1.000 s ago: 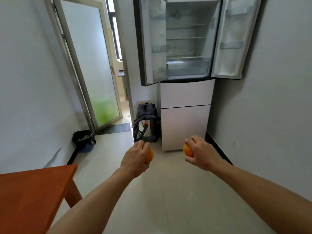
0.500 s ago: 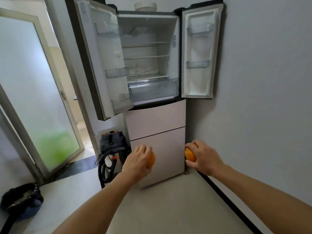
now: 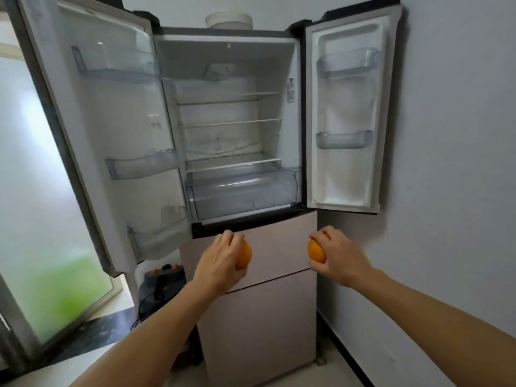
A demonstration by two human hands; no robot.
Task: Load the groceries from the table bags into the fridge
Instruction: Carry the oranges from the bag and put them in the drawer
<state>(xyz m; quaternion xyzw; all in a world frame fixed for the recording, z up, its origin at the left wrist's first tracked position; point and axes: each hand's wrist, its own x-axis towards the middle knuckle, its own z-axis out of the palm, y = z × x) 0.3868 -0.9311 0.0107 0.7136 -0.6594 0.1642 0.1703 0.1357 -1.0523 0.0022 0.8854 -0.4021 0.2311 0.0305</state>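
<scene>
The fridge (image 3: 290, 65) stands straight ahead with both upper doors swung wide. Its wire shelves and the clear crisper drawer (image 3: 243, 191) hold nothing. My left hand (image 3: 220, 261) is shut on an orange (image 3: 244, 255), held in front of the pink lower drawer (image 3: 276, 247). My right hand (image 3: 340, 255) grips a second orange (image 3: 315, 251) at the same height, near the fridge's right edge. Both hands are just below the open compartment. The table and bags are out of view.
The left fridge door (image 3: 111, 135) with its clear bins juts toward me. The right fridge door (image 3: 349, 107) lies against the grey wall (image 3: 460, 163). A dark vacuum cleaner (image 3: 163, 286) sits on the floor left of the fridge. A frosted glass door (image 3: 33, 219) is at far left. White bowls (image 3: 229, 20) sit on top.
I have walked up to the fridge, which now fills the view; the table has dropped out of sight. Both hands keep their oranges and have risen to just below the open compartment.
</scene>
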